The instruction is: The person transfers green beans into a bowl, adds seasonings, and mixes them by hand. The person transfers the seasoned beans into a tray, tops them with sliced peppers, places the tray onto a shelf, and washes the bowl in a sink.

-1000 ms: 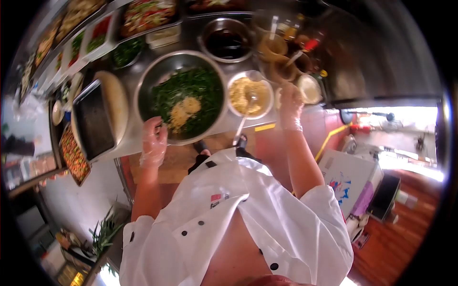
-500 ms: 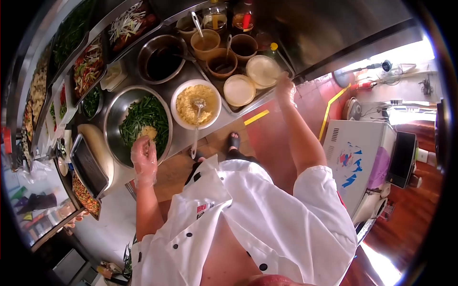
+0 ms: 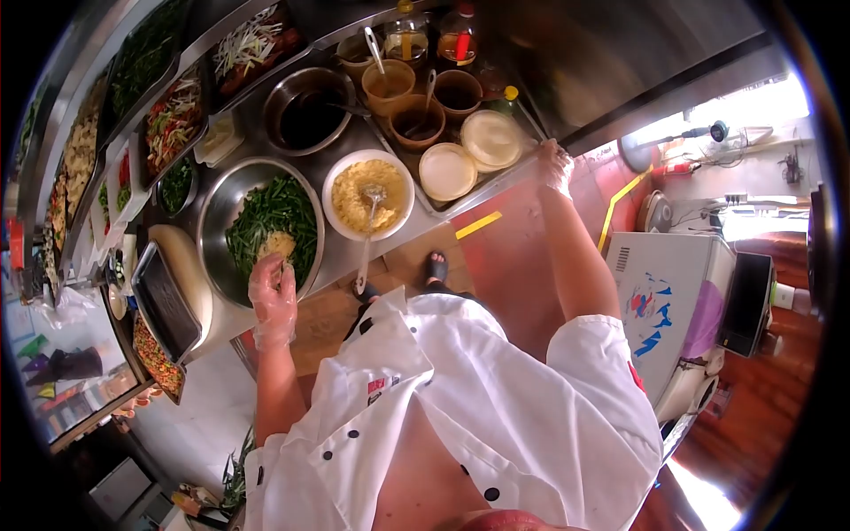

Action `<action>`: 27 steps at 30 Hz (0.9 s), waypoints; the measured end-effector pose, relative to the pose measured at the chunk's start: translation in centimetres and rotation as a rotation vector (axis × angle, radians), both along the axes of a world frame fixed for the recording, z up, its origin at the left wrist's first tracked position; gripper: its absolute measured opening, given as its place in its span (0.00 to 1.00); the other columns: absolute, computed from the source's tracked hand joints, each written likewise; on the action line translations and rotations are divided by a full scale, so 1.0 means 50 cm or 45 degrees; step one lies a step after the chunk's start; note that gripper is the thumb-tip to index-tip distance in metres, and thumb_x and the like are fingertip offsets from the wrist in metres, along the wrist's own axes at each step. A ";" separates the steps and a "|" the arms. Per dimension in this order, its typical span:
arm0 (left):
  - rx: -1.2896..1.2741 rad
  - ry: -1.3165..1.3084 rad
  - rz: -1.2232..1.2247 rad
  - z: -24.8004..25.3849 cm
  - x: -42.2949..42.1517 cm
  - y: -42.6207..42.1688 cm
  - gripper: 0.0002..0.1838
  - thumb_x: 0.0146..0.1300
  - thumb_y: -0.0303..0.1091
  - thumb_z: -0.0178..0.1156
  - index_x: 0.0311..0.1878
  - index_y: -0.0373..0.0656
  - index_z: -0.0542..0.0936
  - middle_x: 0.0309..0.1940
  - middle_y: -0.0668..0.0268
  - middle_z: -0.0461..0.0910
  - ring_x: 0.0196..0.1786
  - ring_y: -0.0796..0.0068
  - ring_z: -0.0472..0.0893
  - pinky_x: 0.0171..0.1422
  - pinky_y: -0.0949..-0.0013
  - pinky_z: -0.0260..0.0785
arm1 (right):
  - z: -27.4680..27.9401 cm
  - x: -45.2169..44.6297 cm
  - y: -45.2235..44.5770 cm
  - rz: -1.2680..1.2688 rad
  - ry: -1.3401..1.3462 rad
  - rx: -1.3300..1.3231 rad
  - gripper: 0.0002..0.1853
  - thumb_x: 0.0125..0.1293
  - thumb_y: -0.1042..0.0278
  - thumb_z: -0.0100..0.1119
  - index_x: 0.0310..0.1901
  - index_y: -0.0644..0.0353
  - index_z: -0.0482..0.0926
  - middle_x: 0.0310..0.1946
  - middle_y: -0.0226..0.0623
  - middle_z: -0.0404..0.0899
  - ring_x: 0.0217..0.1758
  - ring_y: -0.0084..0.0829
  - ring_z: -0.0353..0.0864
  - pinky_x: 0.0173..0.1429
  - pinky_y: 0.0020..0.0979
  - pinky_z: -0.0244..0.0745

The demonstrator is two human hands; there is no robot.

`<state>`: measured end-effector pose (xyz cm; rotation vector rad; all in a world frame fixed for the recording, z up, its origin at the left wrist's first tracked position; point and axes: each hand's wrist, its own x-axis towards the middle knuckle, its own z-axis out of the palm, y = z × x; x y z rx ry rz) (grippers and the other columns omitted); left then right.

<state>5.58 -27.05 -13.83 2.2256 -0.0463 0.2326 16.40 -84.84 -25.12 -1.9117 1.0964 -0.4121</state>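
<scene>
My left hand [image 3: 273, 296], in a clear plastic glove, is over the near rim of a steel bowl [image 3: 205, 212]. Its fingers are drawn together beside a small pale heap of minced food [image 3: 278, 243] on chopped green stalks [image 3: 270, 208]; whether they hold anything is hidden. Right of that bowl is a white bowl [image 3: 409, 221] of the same-looking yellowish mince, with a spoon [image 3: 365, 257] leaning out. My right hand [image 3: 554, 166], also gloved, is at the counter's right corner beside the metal tray [image 3: 460, 205]. Its fingers are curled, and what they grip, if anything, is unclear.
Two round pale-lidded tubs [image 3: 447, 173], several brown sauce pots [image 3: 416, 122] and a yellow-capped bottle [image 3: 511, 99] stand in the tray. A pot of dark sauce [image 3: 305, 119] is behind. A black tray [image 3: 166, 301] lies left; topping pans [image 3: 173, 124] line the far left.
My right hand has moved from beside the lidded tubs outward to the right, to the counter corner. My left hand stays at the steel bowl. The view has shifted slightly.
</scene>
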 end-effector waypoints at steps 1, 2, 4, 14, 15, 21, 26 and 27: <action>-0.011 -0.002 -0.003 -0.010 -0.003 0.015 0.13 0.69 0.24 0.64 0.56 0.37 0.80 0.53 0.56 0.81 0.50 0.66 0.83 0.50 0.68 0.79 | 0.006 -0.001 0.001 0.102 -0.071 -0.071 0.25 0.67 0.43 0.54 0.33 0.59 0.87 0.30 0.40 0.86 0.35 0.39 0.85 0.46 0.38 0.77; -0.020 -0.002 -0.003 -0.021 -0.010 0.029 0.13 0.69 0.23 0.64 0.56 0.37 0.80 0.53 0.56 0.82 0.50 0.65 0.83 0.50 0.67 0.79 | 0.011 -0.004 0.004 0.175 -0.008 -0.194 0.22 0.69 0.46 0.56 0.33 0.59 0.85 0.29 0.37 0.85 0.33 0.33 0.82 0.43 0.36 0.76; -0.024 -0.027 0.022 -0.037 -0.021 0.055 0.13 0.69 0.24 0.64 0.56 0.38 0.81 0.52 0.56 0.82 0.50 0.65 0.83 0.50 0.67 0.79 | 0.045 -0.011 0.062 0.327 -0.189 -0.173 0.21 0.71 0.48 0.57 0.32 0.59 0.84 0.27 0.34 0.84 0.32 0.30 0.80 0.41 0.34 0.74; -0.066 -0.010 0.134 -0.060 -0.069 0.205 0.13 0.71 0.25 0.64 0.57 0.38 0.80 0.52 0.63 0.81 0.46 0.75 0.81 0.49 0.72 0.75 | 0.068 -0.041 0.632 0.938 -0.415 0.164 0.16 0.77 0.55 0.54 0.35 0.55 0.80 0.27 0.29 0.78 0.32 0.26 0.75 0.40 0.32 0.70; -0.063 -0.010 0.148 -0.057 -0.077 0.219 0.13 0.71 0.25 0.64 0.57 0.38 0.80 0.52 0.63 0.81 0.46 0.75 0.81 0.49 0.72 0.75 | 0.055 -0.029 0.675 0.960 -0.239 0.195 0.16 0.77 0.53 0.53 0.37 0.55 0.81 0.28 0.34 0.80 0.34 0.31 0.78 0.43 0.36 0.73; -0.015 0.040 0.193 -0.057 -0.119 0.301 0.12 0.71 0.26 0.63 0.56 0.39 0.80 0.51 0.63 0.81 0.45 0.76 0.80 0.49 0.72 0.75 | 0.156 0.004 0.886 0.989 -0.188 0.280 0.23 0.77 0.47 0.51 0.48 0.61 0.84 0.34 0.36 0.87 0.40 0.33 0.83 0.51 0.36 0.76; -0.185 0.226 0.476 -0.125 -0.135 0.364 0.15 0.69 0.29 0.66 0.55 0.36 0.80 0.51 0.56 0.82 0.51 0.65 0.83 0.55 0.68 0.75 | 0.078 0.048 0.964 1.043 -0.273 0.387 0.20 0.77 0.51 0.57 0.51 0.62 0.85 0.37 0.40 0.88 0.39 0.32 0.85 0.47 0.32 0.79; -0.193 0.223 0.472 -0.166 -0.140 0.393 0.15 0.69 0.29 0.66 0.55 0.36 0.80 0.51 0.56 0.82 0.51 0.65 0.83 0.55 0.68 0.75 | 0.081 0.045 0.968 1.171 -0.209 0.278 0.19 0.77 0.52 0.58 0.52 0.61 0.85 0.39 0.46 0.88 0.41 0.40 0.87 0.49 0.37 0.80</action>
